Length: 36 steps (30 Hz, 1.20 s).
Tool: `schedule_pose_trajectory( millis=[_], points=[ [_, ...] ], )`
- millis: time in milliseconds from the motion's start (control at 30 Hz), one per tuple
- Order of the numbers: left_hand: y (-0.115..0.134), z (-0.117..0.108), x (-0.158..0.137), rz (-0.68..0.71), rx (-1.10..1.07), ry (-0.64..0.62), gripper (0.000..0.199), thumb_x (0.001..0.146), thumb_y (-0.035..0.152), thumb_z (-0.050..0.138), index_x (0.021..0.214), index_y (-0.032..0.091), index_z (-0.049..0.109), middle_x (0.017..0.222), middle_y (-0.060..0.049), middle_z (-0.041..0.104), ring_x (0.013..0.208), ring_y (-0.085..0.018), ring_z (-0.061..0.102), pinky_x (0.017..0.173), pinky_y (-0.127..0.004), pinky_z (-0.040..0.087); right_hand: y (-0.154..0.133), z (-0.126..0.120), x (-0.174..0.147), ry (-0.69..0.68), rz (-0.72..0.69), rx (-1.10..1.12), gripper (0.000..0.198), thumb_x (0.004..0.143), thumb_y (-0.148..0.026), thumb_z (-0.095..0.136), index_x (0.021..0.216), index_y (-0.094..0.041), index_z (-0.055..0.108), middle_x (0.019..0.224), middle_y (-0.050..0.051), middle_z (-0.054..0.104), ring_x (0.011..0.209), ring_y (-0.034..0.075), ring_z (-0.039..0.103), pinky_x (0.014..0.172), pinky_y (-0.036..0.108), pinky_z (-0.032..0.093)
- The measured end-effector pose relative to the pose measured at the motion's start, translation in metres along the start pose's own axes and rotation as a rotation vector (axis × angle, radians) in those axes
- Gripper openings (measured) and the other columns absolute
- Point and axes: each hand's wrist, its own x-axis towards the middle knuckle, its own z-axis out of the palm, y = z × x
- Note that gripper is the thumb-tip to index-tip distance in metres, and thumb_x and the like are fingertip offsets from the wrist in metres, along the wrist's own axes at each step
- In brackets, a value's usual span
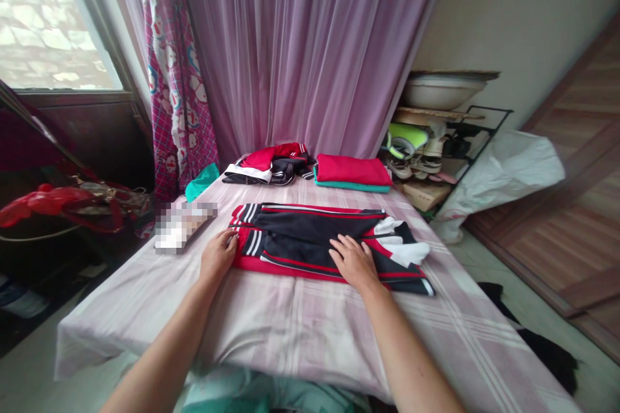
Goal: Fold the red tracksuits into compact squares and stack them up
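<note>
A black and red track jacket (310,232) with white trim lies folded lengthwise on the table, its striped hem to the left and its white-lined collar to the right. My left hand (219,255) is at the red hem end, fingers curled in on the edge of the cloth. Flat on the black fabric near the collar rests my right hand (354,261), its fingers spread and holding nothing. A strip of red cloth shows under the jacket's near edge.
Behind the jacket lie a loose heap of red and black clothes (274,164) and a folded red and green stack (353,171). A partly blurred-out item (196,222) sits at left on the checked tablecloth (300,329). A shoe rack (436,148) stands beyond the right edge.
</note>
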Motion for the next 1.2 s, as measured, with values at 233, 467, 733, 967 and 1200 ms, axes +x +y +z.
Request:
schedule_pose_trajectory(
  millis=[233, 467, 733, 967, 1200],
  points=[
    [-0.004, 0.002, 0.003, -0.009, -0.003, -0.013, 0.037, 0.089, 0.036, 0.046, 0.107, 0.020, 0.075, 0.125, -0.008, 0.072, 0.117, -0.026, 0.064, 0.104, -0.038, 0.048, 0.029, 0.009, 0.003, 0.146, 0.037, 0.066, 0.038, 0.100, -0.035, 0.041, 0.125, -0.029, 0.069, 0.138, 0.006, 0.064, 0.130, 0.024, 0.055, 0.109, 0.049, 0.038],
    [-0.003, 0.001, 0.002, -0.001, -0.013, -0.010, 0.038, 0.089, 0.036, 0.045, 0.106, 0.020, 0.075, 0.122, -0.010, 0.073, 0.115, -0.027, 0.066, 0.102, -0.039, 0.049, 0.032, 0.012, 0.001, 0.219, 0.015, 0.087, 0.034, 0.096, -0.030, 0.048, 0.121, -0.026, 0.071, 0.133, 0.007, 0.067, 0.125, 0.025, 0.059, 0.106, 0.045, 0.043],
    [-0.003, 0.000, 0.003, 0.007, -0.018, -0.022, 0.041, 0.089, 0.039, 0.043, 0.106, 0.019, 0.075, 0.121, -0.010, 0.073, 0.116, -0.026, 0.065, 0.104, -0.036, 0.048, 0.034, 0.015, 0.001, 0.260, -0.011, 0.104, 0.034, 0.094, -0.027, 0.049, 0.118, -0.025, 0.072, 0.131, 0.007, 0.068, 0.122, 0.024, 0.061, 0.105, 0.045, 0.045],
    [-0.005, 0.000, 0.004, 0.026, -0.029, -0.018, 0.042, 0.088, 0.041, 0.042, 0.104, 0.020, 0.075, 0.117, -0.008, 0.075, 0.114, -0.025, 0.066, 0.103, -0.036, 0.049, 0.033, 0.017, -0.001, 0.280, -0.022, 0.114, 0.035, 0.093, -0.026, 0.049, 0.119, -0.024, 0.072, 0.130, 0.007, 0.068, 0.122, 0.025, 0.061, 0.105, 0.046, 0.045],
    [-0.006, 0.001, 0.003, 0.019, -0.032, -0.020, 0.042, 0.089, 0.042, 0.042, 0.105, 0.021, 0.075, 0.120, -0.009, 0.074, 0.114, -0.026, 0.066, 0.103, -0.037, 0.049, 0.039, 0.020, 0.002, 0.283, -0.042, 0.121, 0.035, 0.093, -0.027, 0.050, 0.119, -0.024, 0.072, 0.130, 0.008, 0.069, 0.121, 0.025, 0.062, 0.104, 0.046, 0.046]
  ],
)
